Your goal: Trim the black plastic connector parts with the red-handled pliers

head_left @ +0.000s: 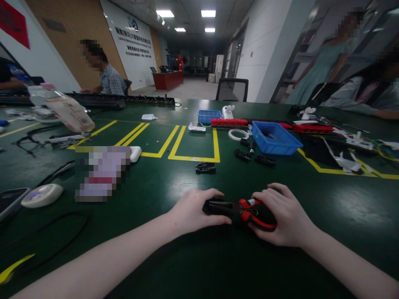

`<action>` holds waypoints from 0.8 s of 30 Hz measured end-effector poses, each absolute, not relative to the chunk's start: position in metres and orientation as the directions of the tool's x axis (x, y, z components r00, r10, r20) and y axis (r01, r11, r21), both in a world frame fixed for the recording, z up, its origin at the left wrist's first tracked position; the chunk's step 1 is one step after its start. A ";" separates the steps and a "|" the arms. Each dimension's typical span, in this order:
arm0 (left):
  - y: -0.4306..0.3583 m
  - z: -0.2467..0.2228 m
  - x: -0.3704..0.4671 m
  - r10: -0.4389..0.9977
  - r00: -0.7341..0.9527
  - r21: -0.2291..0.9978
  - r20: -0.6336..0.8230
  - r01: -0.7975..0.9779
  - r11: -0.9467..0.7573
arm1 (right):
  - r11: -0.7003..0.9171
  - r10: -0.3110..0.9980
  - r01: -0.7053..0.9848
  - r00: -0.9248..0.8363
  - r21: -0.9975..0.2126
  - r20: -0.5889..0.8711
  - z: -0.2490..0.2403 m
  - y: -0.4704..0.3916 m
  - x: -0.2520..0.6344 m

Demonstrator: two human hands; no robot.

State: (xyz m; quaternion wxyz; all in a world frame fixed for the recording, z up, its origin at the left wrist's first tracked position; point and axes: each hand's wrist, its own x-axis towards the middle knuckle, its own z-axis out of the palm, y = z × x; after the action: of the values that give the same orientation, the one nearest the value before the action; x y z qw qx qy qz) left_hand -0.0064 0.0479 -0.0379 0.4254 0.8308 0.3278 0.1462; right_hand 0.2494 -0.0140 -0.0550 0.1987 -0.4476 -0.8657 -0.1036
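My right hand [283, 218] is wrapped around the red-and-black handles of a pair of pliers [245, 211]. Their dark jaws point left, into the gap between the thumb and fingers of my left hand [195, 211]. That hand grips a small black part [209, 206], which the jaws reach; whether they bite on it I cannot tell. Just beyond the hands a black plastic piece [205, 167] lies on the green table. Farther right are two similar black pieces [242, 155] [264, 160] and a black fitting [248, 144].
A blue bin [276, 139] stands right of centre, beside a white tape ring [238, 134] and a red strip [229, 122]. On the left are a bottle [70, 110], a white earphone case [135, 154], a white mouse [42, 195] and cables. Other people sit and stand around the table.
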 end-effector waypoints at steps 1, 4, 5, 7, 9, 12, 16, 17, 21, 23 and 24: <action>0.048 -0.038 -0.006 0.680 0.732 0.783 -0.036 0.444 -0.436 | 0.575 0.738 0.818 -0.516 -0.003 0.435 -0.055 -0.014 0.249; 0.047 -0.038 -0.005 0.696 0.717 0.748 -0.036 0.482 -0.457 | 0.570 0.749 0.821 -0.508 -0.023 0.426 -0.056 -0.013 0.249; 0.048 -0.038 -0.005 0.698 0.715 0.748 -0.035 0.482 -0.456 | 0.570 0.751 0.821 -0.506 -0.030 0.425 -0.056 -0.013 0.249; 0.048 -0.037 -0.004 0.703 0.711 0.759 -0.027 0.472 -0.448 | 0.567 0.758 0.822 -0.501 -0.043 0.418 -0.056 -0.013 0.249; 0.049 -0.038 -0.004 0.709 0.705 0.779 -0.022 0.456 -0.429 | 0.566 0.766 0.823 -0.498 -0.057 0.407 -0.056 -0.013 0.249; 0.050 -0.040 -0.004 0.712 0.703 0.800 -0.011 0.433 -0.415 | 0.560 0.786 0.822 -0.490 -0.099 0.377 -0.054 -0.014 0.248; 0.051 -0.041 -0.005 0.711 0.703 0.767 -0.029 0.471 -0.435 | 0.534 0.824 0.825 -0.460 -0.185 0.330 -0.049 -0.016 0.244; 0.051 -0.040 -0.005 0.710 0.703 0.757 -0.039 0.485 -0.438 | 0.526 0.834 0.823 -0.452 -0.212 0.315 -0.048 -0.016 0.242; 0.052 -0.038 -0.005 0.721 0.692 0.720 -0.035 0.518 -0.462 | 0.473 0.878 0.827 -0.416 -0.304 0.236 -0.045 -0.018 0.237; 0.053 -0.038 -0.004 0.729 0.684 0.690 -0.013 0.534 -0.489 | 0.442 0.895 0.834 -0.389 -0.330 0.217 -0.045 -0.019 0.235; 0.053 -0.037 -0.004 0.730 0.683 0.677 -0.006 0.540 -0.500 | 0.428 0.903 0.837 -0.374 -0.341 0.213 -0.045 -0.019 0.234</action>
State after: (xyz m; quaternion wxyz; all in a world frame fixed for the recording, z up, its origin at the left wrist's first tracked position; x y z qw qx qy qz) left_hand -0.0044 0.0529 -0.0374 0.3345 0.8543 0.3716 0.1420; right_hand 0.2343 -0.0188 -0.0447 0.1856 -0.5278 -0.8242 0.0878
